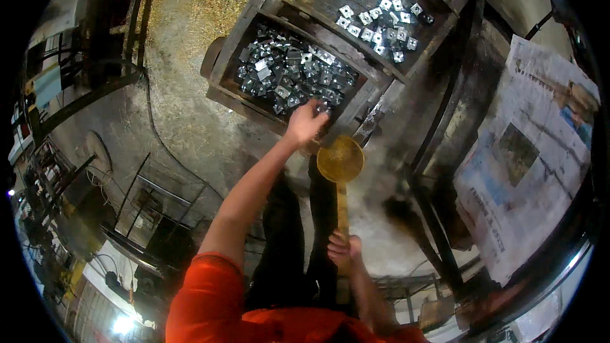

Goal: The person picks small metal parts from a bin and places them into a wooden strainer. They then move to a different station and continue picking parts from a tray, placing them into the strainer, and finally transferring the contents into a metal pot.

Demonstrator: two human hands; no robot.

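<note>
My left hand (306,124) is at the near edge of a dark metal tray (219,71). Its fingers are curled round a small metal part (322,107), partly hidden by the fingertips. Heaped in the tray are many shiny blocky metal parts (289,67). Below and to the right, my right hand (344,248) is closed round the handle of a yellow long-handled ladle (341,160). The ladle's round bowl points away from me, just right of my left wrist and outside the tray. Whether anything lies in the bowl is hard to tell.
A second compartment (318,6) beyond holds square metal pieces with holes (377,36), spread loosely. Golden shavings (190,0) cover the floor at the far left. Dark metal frame bars (445,101) and a printed sheet (521,165) are at the right. A cable (152,121) crosses the floor.
</note>
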